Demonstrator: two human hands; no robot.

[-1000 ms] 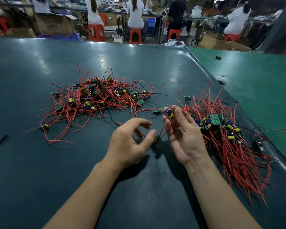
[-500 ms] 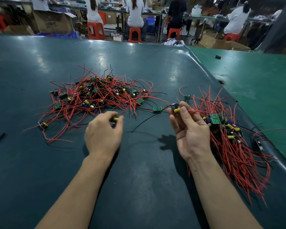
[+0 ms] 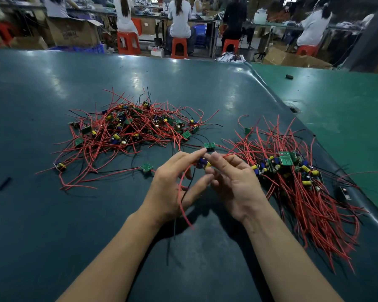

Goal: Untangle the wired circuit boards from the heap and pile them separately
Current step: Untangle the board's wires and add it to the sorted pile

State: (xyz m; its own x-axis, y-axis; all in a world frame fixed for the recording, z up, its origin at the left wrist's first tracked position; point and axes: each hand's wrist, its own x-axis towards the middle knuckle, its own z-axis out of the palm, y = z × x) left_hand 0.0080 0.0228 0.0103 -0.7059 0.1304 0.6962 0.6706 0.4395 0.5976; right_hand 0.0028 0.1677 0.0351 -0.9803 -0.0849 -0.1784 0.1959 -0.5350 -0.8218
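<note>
Both forearms reach in from the bottom edge, bare, angling toward each other so the hands meet mid-frame. Left hand (image 3: 172, 188) shows its back, fingers extended forward, thumb swung out to the right. Right hand (image 3: 234, 182) is turned palm-left, fingers loosely bent, fingertips (image 3: 214, 159) nearly touching the left's (whether either hand is truly pinching is hard to tell).

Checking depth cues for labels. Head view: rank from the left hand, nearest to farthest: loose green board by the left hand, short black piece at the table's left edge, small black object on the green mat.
1. Loose green board, just left of the left hand.
2. Short black piece, far left on the table.
3. Small black object, far right on the green mat.
</note>
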